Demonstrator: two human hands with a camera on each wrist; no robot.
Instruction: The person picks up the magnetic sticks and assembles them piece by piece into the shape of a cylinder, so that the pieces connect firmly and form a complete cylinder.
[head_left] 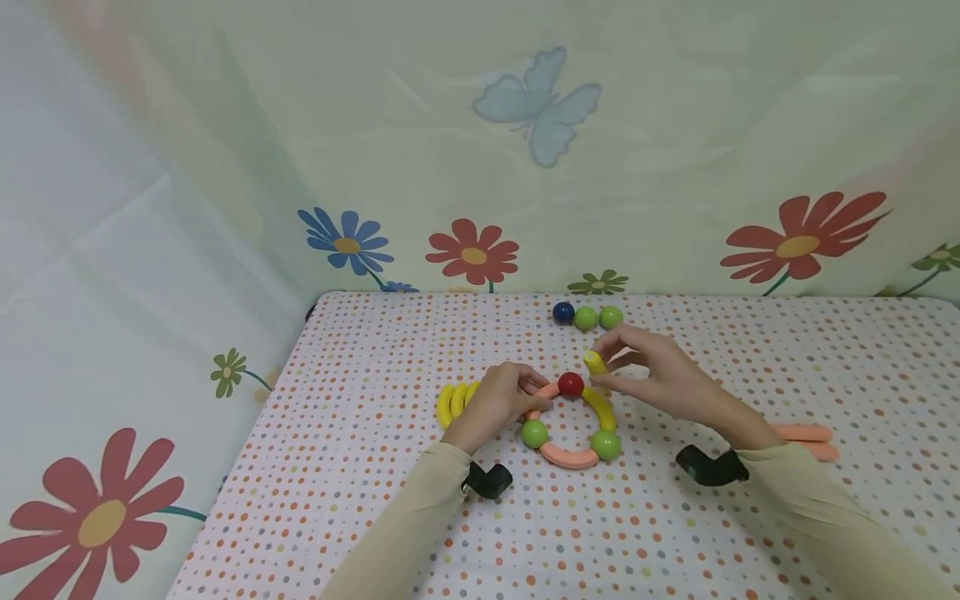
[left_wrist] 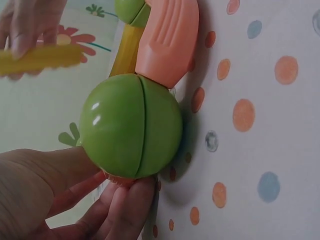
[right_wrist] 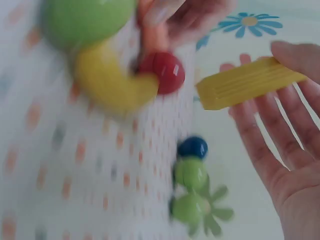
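One yellow bar is up in the air, just beside the ring's red ball, and the right hand has it pinched between thumb and fingers! Over on the other side, the left hand grips the ring's upper-left salmon bar. Round the ring we go: a curved yellow piece touches the red ball, then a green ball, a lower salmon bar and another green ball. Left of all that, yellow bars lie side by side, partly hidden by the hand. Farther back, a dark blue ball lines up with two green balls; out right, two salmon bars sit on the dotted tablecloth.
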